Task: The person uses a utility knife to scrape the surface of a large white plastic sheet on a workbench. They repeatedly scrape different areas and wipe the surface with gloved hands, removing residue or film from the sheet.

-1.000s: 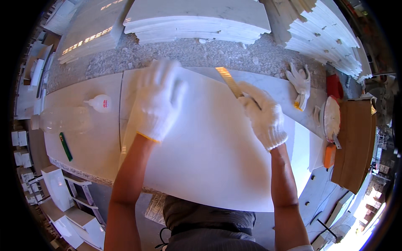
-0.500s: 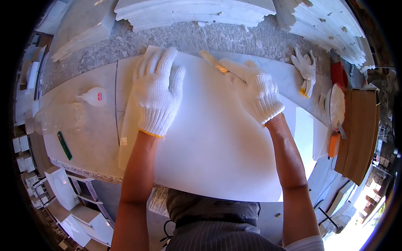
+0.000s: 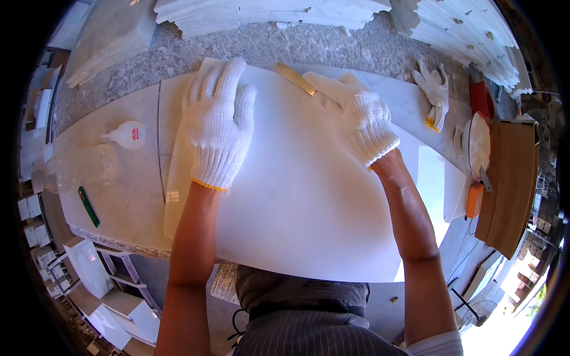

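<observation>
A large glossy white slab (image 3: 297,196) lies in front of me on the worktable. On its left part rests my left hand (image 3: 219,121) in a white knit glove, open, fingers stretched toward the far edge. My right hand (image 3: 359,115), gloved the same way, is closed around a narrow flat tool (image 3: 295,79). The tool's tan end points to the far left, close to the slab's far edge; whether it is a scraper blade or a brush I cannot make out. Its handle is mostly hidden in my fingers.
Left of the slab are a white squeeze bottle (image 3: 129,134), a clear plastic container (image 3: 86,169) and a green cutter (image 3: 89,206). At right lie a spare glove (image 3: 432,95), a round tub (image 3: 478,145), an orange block (image 3: 475,200) and a cardboard box (image 3: 507,184). Stacked slabs (image 3: 273,13) stand behind.
My right hand and the tool have shifted slightly left and away from me. The whole view has drifted a little; my left hand still lies on the slab.
</observation>
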The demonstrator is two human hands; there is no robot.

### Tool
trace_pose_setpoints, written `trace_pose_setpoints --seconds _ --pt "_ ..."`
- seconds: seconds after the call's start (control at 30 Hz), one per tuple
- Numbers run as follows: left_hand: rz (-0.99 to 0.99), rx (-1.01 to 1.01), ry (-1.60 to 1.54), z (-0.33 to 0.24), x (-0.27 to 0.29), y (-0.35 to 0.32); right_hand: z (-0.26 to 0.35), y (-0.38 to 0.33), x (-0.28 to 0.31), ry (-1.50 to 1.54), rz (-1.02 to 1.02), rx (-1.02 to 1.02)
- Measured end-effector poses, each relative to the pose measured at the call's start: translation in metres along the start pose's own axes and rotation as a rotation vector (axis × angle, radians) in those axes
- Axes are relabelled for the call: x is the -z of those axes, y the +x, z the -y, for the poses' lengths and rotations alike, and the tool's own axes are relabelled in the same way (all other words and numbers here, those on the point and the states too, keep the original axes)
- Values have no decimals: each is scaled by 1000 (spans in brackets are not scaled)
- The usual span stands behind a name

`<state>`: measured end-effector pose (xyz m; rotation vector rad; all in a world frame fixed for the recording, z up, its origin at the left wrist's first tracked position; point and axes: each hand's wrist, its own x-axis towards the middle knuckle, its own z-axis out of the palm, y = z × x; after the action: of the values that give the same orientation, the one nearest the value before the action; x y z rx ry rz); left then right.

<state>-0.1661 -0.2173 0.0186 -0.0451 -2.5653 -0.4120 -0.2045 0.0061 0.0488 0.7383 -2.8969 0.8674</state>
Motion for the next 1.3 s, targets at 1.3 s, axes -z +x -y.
trace_pose_setpoints --seconds 1.3 --pt "-107 19 -148 6 -2 1 -34 15 0 95 140 269"
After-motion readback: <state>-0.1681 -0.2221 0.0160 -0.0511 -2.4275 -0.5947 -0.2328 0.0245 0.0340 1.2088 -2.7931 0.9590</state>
